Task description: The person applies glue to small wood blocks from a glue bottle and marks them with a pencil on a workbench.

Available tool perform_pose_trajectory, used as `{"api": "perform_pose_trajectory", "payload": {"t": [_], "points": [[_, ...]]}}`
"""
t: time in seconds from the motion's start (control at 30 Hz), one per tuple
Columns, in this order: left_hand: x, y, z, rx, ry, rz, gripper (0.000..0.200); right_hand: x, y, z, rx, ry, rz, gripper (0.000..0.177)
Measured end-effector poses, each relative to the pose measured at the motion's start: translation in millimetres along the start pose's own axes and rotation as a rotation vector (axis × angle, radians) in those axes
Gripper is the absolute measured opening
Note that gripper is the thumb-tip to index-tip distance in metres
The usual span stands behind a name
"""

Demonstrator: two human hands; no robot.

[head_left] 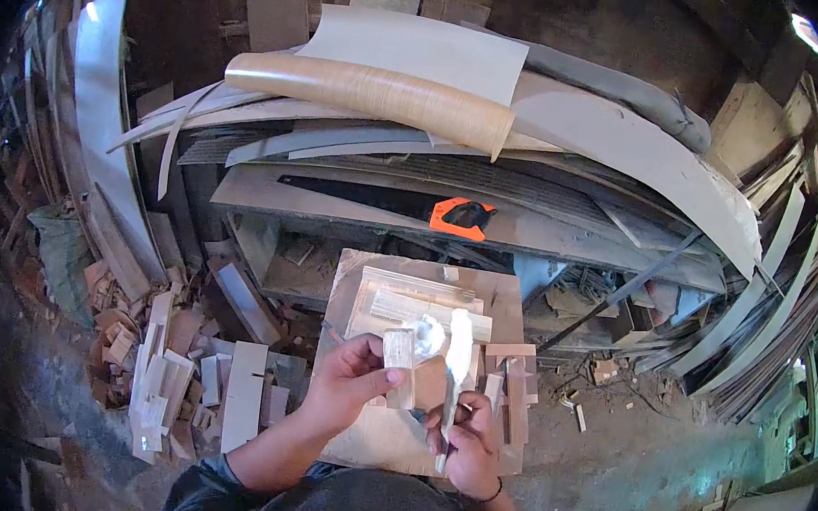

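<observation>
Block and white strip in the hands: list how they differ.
The block is short and tan; the white strip is long and narrow. The left hand pinches the block; the right hand grips the strip near its lower end. Both are held over the board.

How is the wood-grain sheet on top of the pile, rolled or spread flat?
Rolled. The wood-grain sheet forms a long tube lying sideways, its curved surface showing along the whole length.

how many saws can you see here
1. A handsaw with an orange handle lies flat on the grey shelf behind the wooden board. More may be hidden among the piled sheets and offcuts.
</observation>
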State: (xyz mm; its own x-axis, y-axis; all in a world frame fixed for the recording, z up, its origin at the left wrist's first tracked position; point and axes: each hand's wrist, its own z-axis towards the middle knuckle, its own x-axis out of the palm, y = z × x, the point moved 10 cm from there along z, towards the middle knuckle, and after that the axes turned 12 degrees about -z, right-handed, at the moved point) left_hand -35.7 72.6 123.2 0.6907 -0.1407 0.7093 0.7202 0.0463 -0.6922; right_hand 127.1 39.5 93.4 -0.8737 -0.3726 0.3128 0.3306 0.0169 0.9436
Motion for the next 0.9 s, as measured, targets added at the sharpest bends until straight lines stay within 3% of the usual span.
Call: {"api": "perform_pose_trajectory", "payload": {"t": [0.2, 0.3, 0.47, 0.8, 0.9], "points": [[11, 25, -1, -0.296, -0.021, -0.262, 0.034, 7, 13, -6, -0.159, 0.021, -0.167, 0.031], [27, 28, -6, -0.391, 0.061, -0.342, 0.032, 8, 17, -10, -0.18, 0.004, -0.264, 0.031], [31, 34, -15, -0.464, 0.042, -0.334, 0.036, 6, 25, -10, -0.224, -0.04, -0.379, 0.03], [25, 34, -19, -0.557, -0.05, -0.367, 0.043, -9, 23, -10, -0.05, -0.063, -0.296, 0.034], [30, 29, -20, -0.534, 0.068, -0.414, 0.038, -10, 24, -9, -0.044, -0.079, -0.281, 0.034]]}}
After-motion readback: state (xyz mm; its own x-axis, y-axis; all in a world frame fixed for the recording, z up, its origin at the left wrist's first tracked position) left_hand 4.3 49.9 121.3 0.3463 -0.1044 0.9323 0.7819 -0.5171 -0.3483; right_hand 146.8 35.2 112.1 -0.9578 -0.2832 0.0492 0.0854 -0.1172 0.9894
